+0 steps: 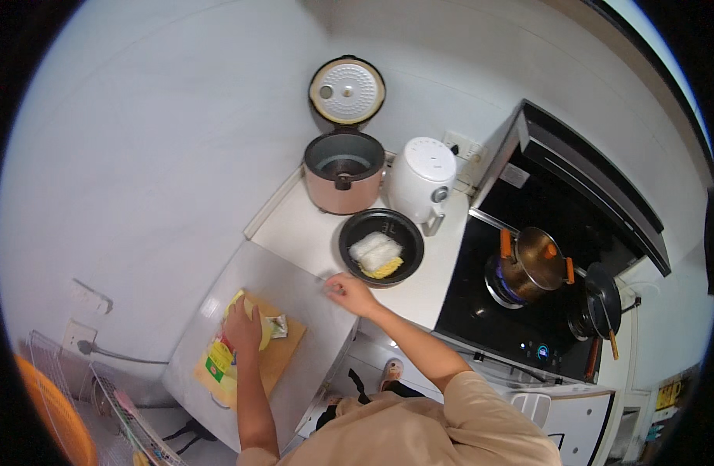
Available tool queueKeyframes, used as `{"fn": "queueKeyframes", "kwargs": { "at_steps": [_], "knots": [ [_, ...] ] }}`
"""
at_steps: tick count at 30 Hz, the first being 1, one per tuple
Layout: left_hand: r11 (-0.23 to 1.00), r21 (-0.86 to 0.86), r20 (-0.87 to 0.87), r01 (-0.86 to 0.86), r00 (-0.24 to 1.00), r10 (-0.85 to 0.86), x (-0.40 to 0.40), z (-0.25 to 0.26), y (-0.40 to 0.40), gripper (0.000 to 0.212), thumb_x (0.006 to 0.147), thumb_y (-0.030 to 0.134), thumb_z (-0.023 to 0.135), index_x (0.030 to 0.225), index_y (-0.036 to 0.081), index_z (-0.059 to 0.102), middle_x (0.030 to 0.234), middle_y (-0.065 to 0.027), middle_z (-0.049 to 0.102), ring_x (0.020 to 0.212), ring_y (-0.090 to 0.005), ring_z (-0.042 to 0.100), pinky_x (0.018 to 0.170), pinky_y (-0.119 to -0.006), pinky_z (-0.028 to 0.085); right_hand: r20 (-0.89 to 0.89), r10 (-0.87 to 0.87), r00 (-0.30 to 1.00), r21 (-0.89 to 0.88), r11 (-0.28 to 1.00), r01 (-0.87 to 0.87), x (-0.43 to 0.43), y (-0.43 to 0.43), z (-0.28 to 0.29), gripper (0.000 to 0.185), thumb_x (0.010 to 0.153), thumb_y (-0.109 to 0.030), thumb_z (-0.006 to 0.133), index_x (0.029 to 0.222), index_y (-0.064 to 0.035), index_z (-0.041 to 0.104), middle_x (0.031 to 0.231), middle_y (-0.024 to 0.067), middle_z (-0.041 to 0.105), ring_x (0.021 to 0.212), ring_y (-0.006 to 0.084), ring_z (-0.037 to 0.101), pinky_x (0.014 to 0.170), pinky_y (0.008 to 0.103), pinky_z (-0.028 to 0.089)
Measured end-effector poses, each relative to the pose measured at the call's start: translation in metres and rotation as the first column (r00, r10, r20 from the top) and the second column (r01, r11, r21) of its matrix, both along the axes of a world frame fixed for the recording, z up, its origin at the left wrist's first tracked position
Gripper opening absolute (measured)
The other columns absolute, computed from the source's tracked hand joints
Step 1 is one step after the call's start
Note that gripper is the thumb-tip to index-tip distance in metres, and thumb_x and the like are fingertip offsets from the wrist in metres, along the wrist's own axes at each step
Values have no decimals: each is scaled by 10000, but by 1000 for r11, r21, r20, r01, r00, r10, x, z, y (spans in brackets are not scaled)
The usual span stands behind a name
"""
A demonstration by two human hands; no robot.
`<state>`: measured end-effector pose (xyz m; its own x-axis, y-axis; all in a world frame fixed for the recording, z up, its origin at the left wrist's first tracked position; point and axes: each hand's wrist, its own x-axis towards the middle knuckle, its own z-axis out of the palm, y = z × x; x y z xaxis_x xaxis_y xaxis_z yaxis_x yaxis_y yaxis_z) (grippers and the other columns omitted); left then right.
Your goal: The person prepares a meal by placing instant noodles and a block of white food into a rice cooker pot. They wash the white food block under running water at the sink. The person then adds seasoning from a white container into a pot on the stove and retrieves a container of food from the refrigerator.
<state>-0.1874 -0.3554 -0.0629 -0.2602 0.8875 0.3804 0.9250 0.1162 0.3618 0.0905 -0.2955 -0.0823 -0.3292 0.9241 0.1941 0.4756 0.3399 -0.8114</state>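
Note:
My left hand (pixel 243 327) is over a wooden cutting board (pixel 288 345), its fingers on or just above a yellow bowl-like item (pixel 266 333). Whether they grip it is hidden from above. Below that hand lies a yellow plastic food packet (pixel 220 362) with a green patch and writing; a small foil sachet (pixel 279 326) sits to its right. My right hand (pixel 350 295) hovers with curled fingers by the near rim of a black rice cooker inner pot (pixel 412 256). White dried noodles (pixel 375 250) and a yellow noodle block (pixel 383 268) are inside the pot.
Behind the pot stand a rice cooker (pixel 342 195) with its lid raised and a white air fryer (pixel 418 180). On the black gas hob (pixel 464 297), a lidded pot (pixel 525 271) sits over a blue flame, beside a dark frying pan (pixel 604 297). A wire rack (pixel 121 408) is lower left.

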Motion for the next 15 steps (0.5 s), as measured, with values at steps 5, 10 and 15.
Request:
{"fn": "queueKeyframes", "kwargs": {
  "at_steps": [5, 10, 15],
  "knots": [
    [963, -265, -25, -58, 998, 54, 11, -12, 46, 229, 787, 242, 604, 922, 59, 629, 919, -139, 583, 833, -336, 579, 692, -428, 465, -188, -232, 954, -165, 965, 202, 106, 6, 17, 209, 772, -118, 667, 951, -22, 615, 729, 44, 610, 641, 101, 552, 607, 250, 454],
    [994, -30, 67, 101, 993, -99, 62, -7, 63, 264, 750, 196, 636, 966, 45, 620, 986, -167, 582, 929, -340, 539, 788, -406, 444, -174, -218, 960, -152, 969, 192, 189, 21, 7, 186, 780, -97, 656, 948, -29, 617, 769, 43, 626, 636, 88, 540, 605, 242, 455],
    [829, 108, 141, 548, 817, -559, 188, 19, 91, 500, 702, 231, 709, 1142, 59, 545, 1147, -181, 537, 1091, -346, 480, 918, -420, 395, -103, -131, 986, -180, 977, 111, 213, 57, 5, 182, 793, -103, 642, 953, -24, 608, 815, 50, 636, 664, 132, 568, 630, 258, 470]
  ]
}}
